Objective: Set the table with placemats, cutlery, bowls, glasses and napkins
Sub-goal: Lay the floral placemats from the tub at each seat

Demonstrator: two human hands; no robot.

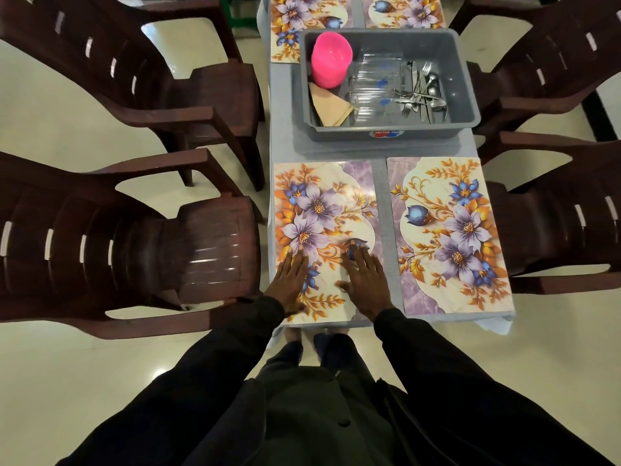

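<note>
- Saw the near left mat and near right mat side by side on the table.
- Found a tub behind them.
- Found in it bowls at the left, napkins before them, glasses in the middle, cutlery at the right.
- Saw a far left mat and far right mat behind the tub.
- Found the left hand and right hand flat on the near left mat.
</note>
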